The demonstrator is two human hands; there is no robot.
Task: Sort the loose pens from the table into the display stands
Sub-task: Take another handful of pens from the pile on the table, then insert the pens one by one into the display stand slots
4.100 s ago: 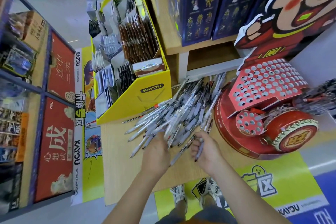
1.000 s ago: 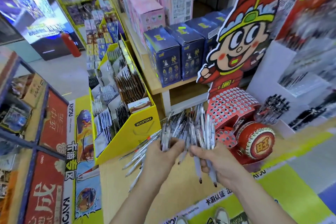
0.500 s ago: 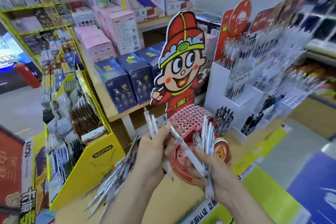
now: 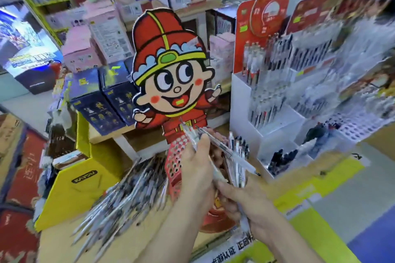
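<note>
Left hand (image 4: 197,168) is up over the tabletop (image 4: 55,247), fingers curled round a small bunch of pens (image 4: 189,134) whose ends point toward 11 o'clock. Right hand (image 4: 245,198) sits at its 4 o'clock, touching it, and grips an upright bunch of pens (image 4: 237,173). We note one slanted pen (image 4: 245,164) running from the left fingertips toward 4 o'clock, tip outward; we cannot tell which hand holds it.

A heap of loose pens (image 4: 124,194), blurred, lies on the tabletop at 8 o'clock of the hands. The red stand (image 4: 174,162) with its rows of holes is directly behind the left hand, under the cartoon cut-out (image 4: 168,83). A white stand (image 4: 241,100), tiers filled with pens, is at 2 o'clock. A yellow box (image 4: 70,190) is at 9 o'clock, beside the heap.
</note>
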